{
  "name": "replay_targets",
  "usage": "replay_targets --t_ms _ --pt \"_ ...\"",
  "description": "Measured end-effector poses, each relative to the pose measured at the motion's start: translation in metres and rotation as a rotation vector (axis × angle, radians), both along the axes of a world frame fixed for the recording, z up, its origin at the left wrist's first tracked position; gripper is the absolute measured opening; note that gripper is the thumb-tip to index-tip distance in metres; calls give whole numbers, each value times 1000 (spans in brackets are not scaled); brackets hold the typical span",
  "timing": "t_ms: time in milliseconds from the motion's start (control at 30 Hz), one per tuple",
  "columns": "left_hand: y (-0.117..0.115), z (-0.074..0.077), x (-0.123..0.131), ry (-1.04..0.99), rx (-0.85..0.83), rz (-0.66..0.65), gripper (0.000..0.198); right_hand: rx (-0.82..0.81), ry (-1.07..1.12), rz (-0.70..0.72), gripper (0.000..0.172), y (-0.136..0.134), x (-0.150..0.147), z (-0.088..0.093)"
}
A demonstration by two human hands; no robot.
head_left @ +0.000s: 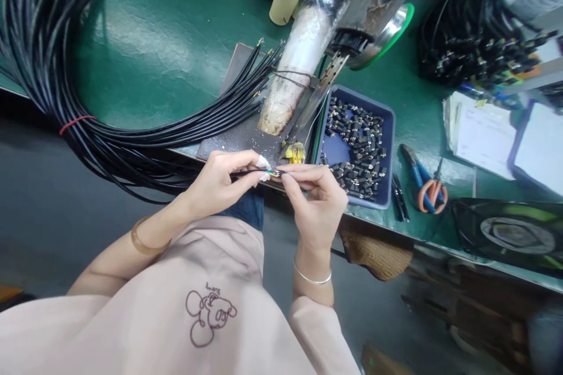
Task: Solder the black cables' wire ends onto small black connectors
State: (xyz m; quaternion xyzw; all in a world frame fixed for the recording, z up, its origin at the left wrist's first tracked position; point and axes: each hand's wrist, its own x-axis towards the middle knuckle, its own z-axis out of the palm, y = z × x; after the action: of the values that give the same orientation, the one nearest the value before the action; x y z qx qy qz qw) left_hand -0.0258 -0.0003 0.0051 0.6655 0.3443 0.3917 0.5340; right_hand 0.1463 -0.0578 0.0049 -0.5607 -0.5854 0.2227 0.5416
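Observation:
My left hand pinches a black cable near its stripped end, with white wraps on the fingertips. Thin coloured wires stick out of the cable towards my right hand. Between that hand's thumb and forefinger is a small black connector, mostly hidden, meeting the wires. Just beyond the hands, a soldering iron points down at a yellow piece. To the right, a blue tray holds many small black connectors. A bundle of black cables runs in from the left.
A wrapped white tube slants over the green table. Pliers, scissors and black tweezers lie right of the tray. Farther right are papers and another cable bundle. A yellow cylinder stands behind.

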Motion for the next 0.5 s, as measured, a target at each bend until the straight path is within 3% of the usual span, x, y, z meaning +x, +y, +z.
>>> replay_targets --t_ms 100,333,500 --pt "-3 -2 0 -18 -65 -32 20 22 11 6 12 -1 -2 -1" --pt "-4 2 5 -146 -250 -31 10 189 -277 -62 12 -6 -4 -6" --pt "-1 1 6 -181 -303 -13 11 226 -338 -63 14 -4 -4 -6"
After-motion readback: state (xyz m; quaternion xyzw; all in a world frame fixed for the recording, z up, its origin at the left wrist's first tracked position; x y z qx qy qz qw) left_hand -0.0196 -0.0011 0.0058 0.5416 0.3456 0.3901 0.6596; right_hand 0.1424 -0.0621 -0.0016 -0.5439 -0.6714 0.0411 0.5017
